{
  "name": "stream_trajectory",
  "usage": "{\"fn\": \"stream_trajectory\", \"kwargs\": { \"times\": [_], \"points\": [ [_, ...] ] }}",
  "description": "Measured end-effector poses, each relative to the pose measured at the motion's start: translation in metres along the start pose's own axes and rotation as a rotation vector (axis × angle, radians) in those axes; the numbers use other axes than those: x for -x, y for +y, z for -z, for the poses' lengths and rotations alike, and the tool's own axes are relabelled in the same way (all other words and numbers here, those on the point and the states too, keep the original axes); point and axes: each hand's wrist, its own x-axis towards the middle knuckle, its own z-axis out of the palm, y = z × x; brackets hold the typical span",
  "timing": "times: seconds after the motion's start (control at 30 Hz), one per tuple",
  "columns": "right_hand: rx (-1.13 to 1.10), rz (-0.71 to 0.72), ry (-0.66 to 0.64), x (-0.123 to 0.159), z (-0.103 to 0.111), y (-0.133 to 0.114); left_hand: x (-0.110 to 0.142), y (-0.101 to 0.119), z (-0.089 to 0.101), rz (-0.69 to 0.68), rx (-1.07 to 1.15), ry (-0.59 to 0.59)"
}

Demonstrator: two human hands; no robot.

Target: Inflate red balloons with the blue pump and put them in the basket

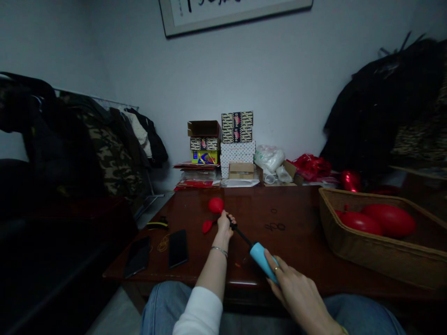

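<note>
My left hand (225,224) is closed around the neck of a small, partly filled red balloon (216,204) at the front end of a hand balloon pump. My right hand (296,286) grips the light blue barrel of the balloon pump (262,260), whose black rod runs forward to my left hand. The exact join between balloon and nozzle is hidden by my fingers. A limp red balloon (207,226) lies on the table just left of my left hand.
The brown wooden table (296,256) bears a wicker basket (377,263) with inflated red balloons (389,219) at right. Two dark phones, one a black phone (178,248), lie at left. Stacked boxes (238,158) and plastic bags (269,158) stand at the back.
</note>
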Motion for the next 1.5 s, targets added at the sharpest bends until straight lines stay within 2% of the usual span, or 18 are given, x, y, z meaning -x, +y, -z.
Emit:
{"fn": "stream_trajectory", "kwargs": {
  "times": [0.13,0.27,0.47,0.63,0.77,0.87,1.03,1.23,1.37,1.5],
  "points": [
    [-0.032,0.019,0.039,0.015,-0.001,0.011,-0.004,0.005,-0.002,-0.011,0.013,0.012],
    [-0.028,-0.025,-0.008,0.011,0.007,0.009,-0.005,0.0,-0.004,0.001,0.039,0.02],
    [0.023,-0.036,-0.064,-0.02,0.019,-0.01,0.004,-0.011,-0.009,0.008,0.004,0.025],
    [0.059,-0.025,-0.058,-0.052,0.015,-0.024,0.007,-0.022,-0.014,0.035,-0.07,0.033],
    [0.08,-0.033,-0.038,-0.064,0.009,-0.03,0.002,-0.025,-0.012,0.037,-0.12,0.036],
    [0.067,-0.021,-0.032,-0.059,0.005,-0.03,-0.001,-0.022,-0.007,0.022,-0.139,0.062],
    [0.019,-0.017,-0.045,-0.03,0.005,-0.017,-0.006,-0.009,-0.002,0.008,-0.111,0.052],
    [-0.065,-0.04,-0.037,0.003,0.008,0.0,-0.011,0.006,-0.007,-0.001,-0.069,0.034],
    [-0.047,-0.076,-0.044,0.007,0.01,0.002,-0.008,0.001,-0.012,0.023,-0.035,0.017],
    [-0.035,-0.069,-0.058,-0.003,0.015,-0.004,-0.002,-0.008,-0.013,0.025,-0.05,0.005]
  ]
}}
